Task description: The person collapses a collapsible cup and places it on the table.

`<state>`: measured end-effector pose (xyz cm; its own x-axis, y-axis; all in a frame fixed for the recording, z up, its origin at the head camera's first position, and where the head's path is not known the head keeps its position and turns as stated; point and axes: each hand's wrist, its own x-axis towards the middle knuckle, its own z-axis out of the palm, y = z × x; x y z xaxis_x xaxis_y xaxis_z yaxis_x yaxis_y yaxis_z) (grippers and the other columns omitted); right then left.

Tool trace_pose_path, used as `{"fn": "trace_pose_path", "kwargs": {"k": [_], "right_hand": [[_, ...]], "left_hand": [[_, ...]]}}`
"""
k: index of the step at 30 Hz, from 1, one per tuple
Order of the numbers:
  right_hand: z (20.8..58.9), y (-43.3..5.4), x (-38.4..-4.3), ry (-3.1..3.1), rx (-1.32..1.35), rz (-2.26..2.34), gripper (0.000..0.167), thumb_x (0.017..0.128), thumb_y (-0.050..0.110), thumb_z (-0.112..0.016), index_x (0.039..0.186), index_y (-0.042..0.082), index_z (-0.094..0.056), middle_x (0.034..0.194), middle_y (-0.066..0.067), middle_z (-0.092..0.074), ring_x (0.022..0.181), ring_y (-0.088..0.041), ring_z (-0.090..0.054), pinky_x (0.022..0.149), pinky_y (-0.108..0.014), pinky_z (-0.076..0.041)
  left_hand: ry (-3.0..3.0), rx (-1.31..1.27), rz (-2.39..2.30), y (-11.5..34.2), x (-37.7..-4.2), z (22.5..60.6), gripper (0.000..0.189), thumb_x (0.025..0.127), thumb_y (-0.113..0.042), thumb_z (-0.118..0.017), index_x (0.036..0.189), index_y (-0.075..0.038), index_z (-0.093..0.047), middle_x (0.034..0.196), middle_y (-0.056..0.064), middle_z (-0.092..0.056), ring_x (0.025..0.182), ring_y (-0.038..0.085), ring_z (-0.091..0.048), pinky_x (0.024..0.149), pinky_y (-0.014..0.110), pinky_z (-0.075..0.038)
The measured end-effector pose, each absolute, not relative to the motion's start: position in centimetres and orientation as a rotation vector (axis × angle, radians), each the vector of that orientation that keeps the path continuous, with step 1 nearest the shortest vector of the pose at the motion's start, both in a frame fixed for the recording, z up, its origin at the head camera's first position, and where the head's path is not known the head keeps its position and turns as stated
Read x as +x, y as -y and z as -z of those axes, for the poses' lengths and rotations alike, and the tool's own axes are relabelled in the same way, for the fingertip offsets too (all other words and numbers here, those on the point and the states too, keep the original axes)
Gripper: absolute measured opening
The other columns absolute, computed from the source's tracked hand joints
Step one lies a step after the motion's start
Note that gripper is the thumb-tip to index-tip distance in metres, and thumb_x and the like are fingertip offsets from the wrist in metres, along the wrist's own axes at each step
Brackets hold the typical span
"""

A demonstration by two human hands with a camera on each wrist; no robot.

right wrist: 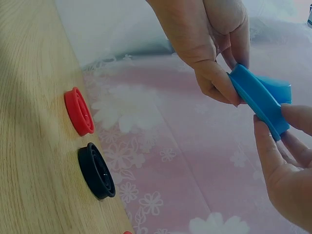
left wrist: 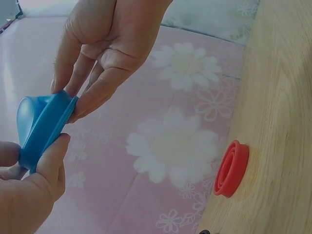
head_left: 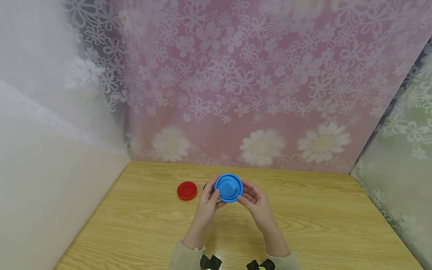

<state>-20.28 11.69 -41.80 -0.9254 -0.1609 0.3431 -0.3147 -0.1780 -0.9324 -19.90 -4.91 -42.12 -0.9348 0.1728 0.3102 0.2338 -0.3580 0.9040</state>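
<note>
Both hands hold a blue collapsible cup (head_left: 228,187) up over the table, its rim facing the head camera. Concentric folds ring the cup, and its middle part bulges out to one side, partly unfolded. My left hand (head_left: 206,204) pinches the left edge between thumb and fingers. On the opposite edge, my right hand (head_left: 259,206) grips with thumb in front and fingers behind. The wrist views show the cup (left wrist: 46,124) edge-on, with fingertips of both hands pressed on its rim.
A flattened red cup (head_left: 187,191) lies on the wooden table (head_left: 141,217) left of my hands. A black flattened cup (right wrist: 96,170) sits beside it, mostly behind my left hand in the head view. Another red cup (left wrist: 231,168) lies farther right. A flowered curtain (head_left: 216,93) hangs behind.
</note>
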Motion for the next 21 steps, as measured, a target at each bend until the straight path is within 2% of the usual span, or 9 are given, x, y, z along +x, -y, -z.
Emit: {"fn": "trace_pose_path", "kwargs": {"k": [5,8,17,21], "right_hand": [[41.88,-11.72,-20.28,1.876,0.544,-2.239,0.033,0.084,-0.001,-0.056,0.114,-0.011,-0.047,0.101,-0.008,-0.057,0.089,-0.016,-0.058,0.075,-0.030,-0.049],[41.93,-11.83,-20.33,1.862,0.539,-2.226,0.028,0.086,0.001,-0.055,0.110,-0.011,-0.050,0.100,-0.009,-0.058,0.088,-0.017,-0.059,0.074,-0.031,-0.050],[41.82,-11.81,-20.30,1.854,0.463,-2.225,0.026,0.087,0.007,-0.055,0.105,-0.012,-0.052,0.098,-0.007,-0.059,0.084,-0.016,-0.060,0.072,-0.031,-0.050],[41.86,-11.69,-20.29,1.873,0.447,-2.228,0.027,0.088,0.009,-0.055,0.108,-0.010,-0.053,0.099,-0.008,-0.058,0.084,-0.017,-0.059,0.071,-0.032,-0.051]], "left_hand": [[1.751,-0.424,2.476,5.00,-19.84,42.03,0.036,0.094,-0.011,-0.043,0.125,0.004,-0.036,0.118,0.020,-0.045,0.100,0.023,-0.053,0.078,0.035,-0.048],[1.760,-0.357,2.468,5.08,-19.82,41.95,0.032,0.092,-0.014,-0.048,0.117,0.004,-0.040,0.109,0.017,-0.051,0.091,0.021,-0.058,0.074,0.035,-0.050],[1.851,-0.251,2.430,5.13,-20.05,41.96,0.020,0.088,-0.012,-0.054,0.097,0.002,-0.042,0.088,0.013,-0.053,0.080,0.020,-0.059,0.068,0.036,-0.051],[1.854,-0.299,2.437,5.14,-20.03,42.08,0.021,0.088,-0.010,-0.054,0.099,0.002,-0.041,0.089,0.013,-0.054,0.081,0.019,-0.060,0.067,0.036,-0.051]]}}
